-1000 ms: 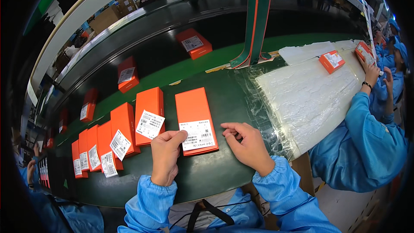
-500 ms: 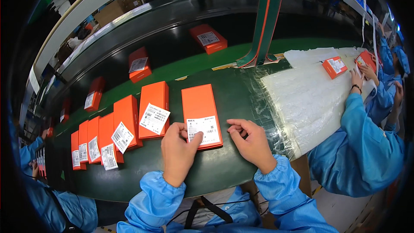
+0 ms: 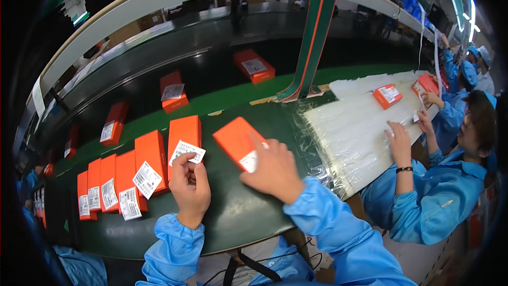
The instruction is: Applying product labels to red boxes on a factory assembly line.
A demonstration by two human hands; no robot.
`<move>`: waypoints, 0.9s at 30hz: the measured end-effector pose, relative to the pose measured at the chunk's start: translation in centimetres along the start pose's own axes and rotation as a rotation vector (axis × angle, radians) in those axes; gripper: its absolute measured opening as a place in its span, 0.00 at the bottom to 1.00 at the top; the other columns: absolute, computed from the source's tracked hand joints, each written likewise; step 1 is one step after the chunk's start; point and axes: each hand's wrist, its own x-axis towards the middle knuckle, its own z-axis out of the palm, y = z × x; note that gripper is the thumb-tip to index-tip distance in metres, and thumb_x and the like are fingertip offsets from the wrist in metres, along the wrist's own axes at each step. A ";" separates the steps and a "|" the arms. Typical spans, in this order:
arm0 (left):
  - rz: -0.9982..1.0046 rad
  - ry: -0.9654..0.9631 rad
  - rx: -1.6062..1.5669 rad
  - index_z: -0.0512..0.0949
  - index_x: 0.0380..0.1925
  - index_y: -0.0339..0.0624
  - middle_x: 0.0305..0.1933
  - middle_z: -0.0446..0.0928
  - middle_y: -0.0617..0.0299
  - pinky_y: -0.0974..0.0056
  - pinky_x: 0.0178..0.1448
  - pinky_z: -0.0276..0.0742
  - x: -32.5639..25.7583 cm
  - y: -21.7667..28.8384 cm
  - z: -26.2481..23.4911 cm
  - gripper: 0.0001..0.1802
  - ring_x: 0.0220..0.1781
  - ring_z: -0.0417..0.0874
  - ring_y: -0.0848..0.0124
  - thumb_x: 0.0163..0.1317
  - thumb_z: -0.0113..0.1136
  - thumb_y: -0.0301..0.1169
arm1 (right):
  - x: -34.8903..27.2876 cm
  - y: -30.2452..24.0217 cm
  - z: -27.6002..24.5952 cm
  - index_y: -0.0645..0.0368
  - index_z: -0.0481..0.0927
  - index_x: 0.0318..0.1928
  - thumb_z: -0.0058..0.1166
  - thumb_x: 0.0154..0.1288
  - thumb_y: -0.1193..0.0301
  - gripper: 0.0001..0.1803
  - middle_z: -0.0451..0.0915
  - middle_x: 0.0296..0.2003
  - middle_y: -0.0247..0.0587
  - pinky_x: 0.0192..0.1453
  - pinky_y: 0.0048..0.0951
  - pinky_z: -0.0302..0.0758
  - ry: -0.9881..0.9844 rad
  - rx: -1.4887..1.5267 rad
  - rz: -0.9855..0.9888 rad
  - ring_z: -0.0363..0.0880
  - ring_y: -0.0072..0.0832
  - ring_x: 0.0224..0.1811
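My right hand [image 3: 275, 172] lies over an orange box [image 3: 233, 140], its fingers across the top and side. The box sits turned at an angle on the green worktop, and the hand covers part of its white label [image 3: 248, 161]. To the left, my left hand [image 3: 191, 193] has curled fingers at the lower edge of a white printed label [image 3: 190, 150], which they pinch. That label lies over another orange box [image 3: 184, 127], at the right end of a row. Several more labelled orange boxes [image 3: 150, 151] lie side by side further left.
Beyond the green worktop [image 3: 233, 212], a dark conveyor [image 3: 211, 63] carries several labelled orange boxes. A green post [image 3: 316, 32] rises at the worktop's far edge. At right, a plastic-covered surface [image 3: 354, 137] holds an orange box [image 3: 387, 96], with a co-worker in blue [image 3: 439, 190] beside it.
My right hand has moved left onto the orange box, which is now turned. My left hand has left that box and moved left to the label on the neighbouring box. The view has shifted.
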 end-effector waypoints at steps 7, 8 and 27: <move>-0.050 -0.171 -0.090 0.78 0.41 0.35 0.22 0.74 0.68 0.75 0.26 0.66 -1.3 -1.9 0.2 0.06 0.21 0.71 0.85 0.64 0.60 0.21 | -1.4 15.4 -4.4 0.57 0.72 0.65 0.66 0.48 0.62 0.40 0.71 0.59 0.67 0.65 0.52 0.69 0.447 -0.343 0.176 0.70 0.59 0.62; -0.052 -0.183 -0.098 0.78 0.41 0.35 0.22 0.74 0.68 0.76 0.26 0.67 -1.5 -1.5 0.2 0.06 0.21 0.71 0.85 0.64 0.60 0.21 | -1.0 15.5 -4.7 0.57 0.73 0.64 0.65 0.50 0.64 0.38 0.71 0.59 0.67 0.66 0.51 0.69 0.540 -0.479 0.190 0.69 0.58 0.62; 0.038 -0.369 -0.040 0.80 0.39 0.37 0.21 0.77 0.62 0.71 0.25 0.71 -2.2 -1.9 -0.2 0.06 0.20 0.77 0.78 0.61 0.61 0.22 | 18.4 2.9 4.1 0.54 0.81 0.51 0.67 0.52 0.51 0.29 0.70 0.45 0.60 0.51 0.50 0.76 0.628 -0.033 0.022 0.73 0.57 0.49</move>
